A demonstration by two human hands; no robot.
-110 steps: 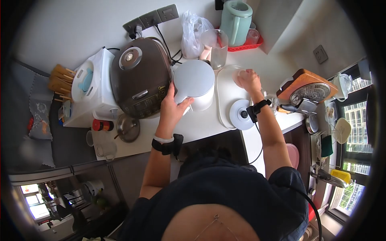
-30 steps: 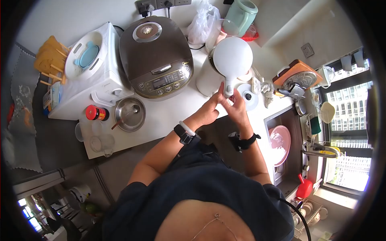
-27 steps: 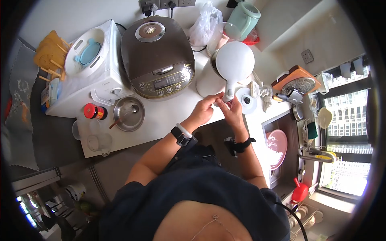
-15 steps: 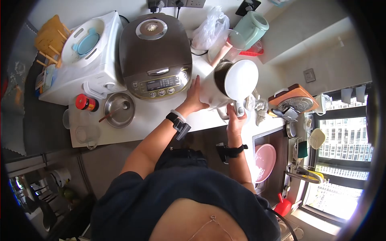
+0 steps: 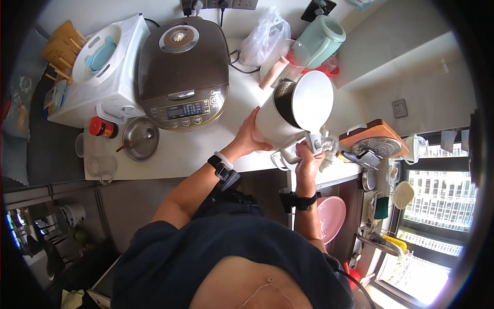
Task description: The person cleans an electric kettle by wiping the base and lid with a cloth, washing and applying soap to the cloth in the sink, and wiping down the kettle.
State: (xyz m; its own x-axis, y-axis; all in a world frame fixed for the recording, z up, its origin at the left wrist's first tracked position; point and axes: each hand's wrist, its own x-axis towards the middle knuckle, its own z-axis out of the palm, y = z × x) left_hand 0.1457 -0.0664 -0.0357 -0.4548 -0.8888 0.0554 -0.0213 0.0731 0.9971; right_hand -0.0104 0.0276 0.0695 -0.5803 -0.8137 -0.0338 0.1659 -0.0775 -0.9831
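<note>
A white kettle (image 5: 271, 122) leans to the right over the counter, its round lid (image 5: 312, 100) swung open and its dark inside showing. Against the kettle's left side lies my left hand (image 5: 248, 137), fingers spread along the wall. My right hand (image 5: 309, 164) is wrapped round the handle below the lid hinge. Behind the kettle stand a clear jug (image 5: 280, 64) with something pinkish by it and a pale green pitcher (image 5: 320, 42). Left of my left hand sits a brown rice cooker (image 5: 184, 67).
A steel bowl (image 5: 140, 147) with a spoon, a red-lidded jar (image 5: 103, 127) and a glass mug (image 5: 102, 166) stand at the left. A wooden board (image 5: 374, 135) with a grater is at the right, above a sink with a pink basin (image 5: 331, 216).
Earlier both hands were together at the handle; my left hand has since moved to the kettle's side. The lid has opened and the kettle has tilted rightward, while my right hand stays at the handle.
</note>
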